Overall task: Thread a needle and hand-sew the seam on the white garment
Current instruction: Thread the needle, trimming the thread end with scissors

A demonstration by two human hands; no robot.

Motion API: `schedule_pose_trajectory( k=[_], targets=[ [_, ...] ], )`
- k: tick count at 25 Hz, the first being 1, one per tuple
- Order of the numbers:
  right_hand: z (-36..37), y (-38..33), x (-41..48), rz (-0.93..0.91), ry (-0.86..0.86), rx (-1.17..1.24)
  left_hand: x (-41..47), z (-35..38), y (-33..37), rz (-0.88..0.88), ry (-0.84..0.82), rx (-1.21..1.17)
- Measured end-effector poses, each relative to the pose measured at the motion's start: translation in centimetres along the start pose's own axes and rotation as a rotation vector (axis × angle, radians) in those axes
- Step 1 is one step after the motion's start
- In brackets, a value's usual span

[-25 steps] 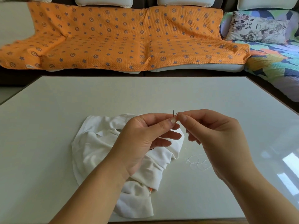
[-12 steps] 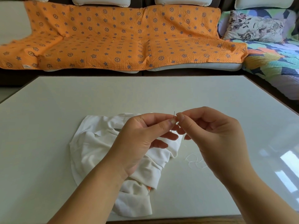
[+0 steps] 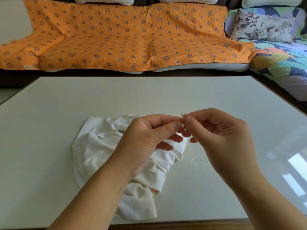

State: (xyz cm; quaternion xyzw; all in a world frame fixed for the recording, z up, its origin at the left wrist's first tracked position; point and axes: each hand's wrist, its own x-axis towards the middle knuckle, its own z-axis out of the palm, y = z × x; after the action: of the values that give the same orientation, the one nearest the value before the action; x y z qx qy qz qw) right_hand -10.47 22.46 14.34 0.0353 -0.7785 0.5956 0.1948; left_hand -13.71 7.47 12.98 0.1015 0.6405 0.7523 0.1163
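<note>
Above the middle of the bench [image 3: 166, 93], in the head view, your left hand [image 3: 146, 143] pinches the needle [image 3: 181, 116] upright. Your right hand [image 3: 221, 140] pinches at its top, apparently on the thread [image 3: 199, 163] end, too fine to see there. Brace the hands together and feed a short, stiff tip straight at the eye. Slack thread lies looped on the bench under your right hand. The white garment [image 3: 99, 146] lies crumpled under your left, toward the near edge.

Left hand [image 3: 149, 140]: raised, thumb and forefinger pinched, other fingers loosely bent | right hand [image 3: 221, 140]: raised, same pinch, fingertips meeting the left's | forearms converge from below
</note>
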Motion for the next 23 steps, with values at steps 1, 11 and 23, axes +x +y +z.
schedule_pose_trajectory(
  k=[1,11,23],
  targets=[
    [0.01,-0.01,0.0,0.002,0.0,0.003,-0.01,0.0,0.01,0.001,-0.001,0.006],
    [0.04,0.04,-0.05,0.004,0.003,0.001,-0.06,-0.03,-0.04,0.004,-0.007,0.027],
    [0.26,0.22,-0.08,0.002,0.026,-0.006,-0.01,-0.07,-0.08,0.008,0.003,0.003]
  ],
)
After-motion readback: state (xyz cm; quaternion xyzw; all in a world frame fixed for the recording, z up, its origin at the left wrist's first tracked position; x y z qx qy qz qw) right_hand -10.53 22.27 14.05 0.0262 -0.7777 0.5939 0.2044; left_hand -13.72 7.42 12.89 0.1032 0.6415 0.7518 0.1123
